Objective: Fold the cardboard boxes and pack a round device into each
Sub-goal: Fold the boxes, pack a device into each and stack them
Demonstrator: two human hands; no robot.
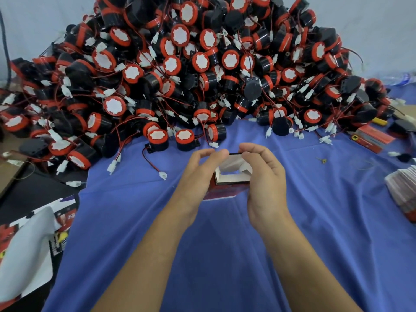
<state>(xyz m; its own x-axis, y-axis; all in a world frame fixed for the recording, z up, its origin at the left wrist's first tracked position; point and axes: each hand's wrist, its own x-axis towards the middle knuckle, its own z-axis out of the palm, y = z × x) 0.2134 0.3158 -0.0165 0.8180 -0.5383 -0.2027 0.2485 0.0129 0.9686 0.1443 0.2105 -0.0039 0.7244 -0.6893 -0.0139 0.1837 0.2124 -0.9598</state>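
Observation:
A small red cardboard box [221,192] with a white inside is held upright over the blue cloth, its top open towards me. My left hand [198,174] grips its left side, fingertips at the far top edge. My right hand [265,176] grips its right side, thumb and fingers pinching a flap at the top. Nothing shows inside the box. A big heap of round black devices with red rims [180,70], each with a red wire and white plug, fills the back of the table. Two of the round devices [171,139] lie nearest, just beyond my hands.
A blue cloth [225,255] covers the table. A stack of flat unfolded boxes [403,192] sits at the right edge, more red flat boxes [373,137] farther back right. Printed sheets and a white bag [29,244] lie at the left edge.

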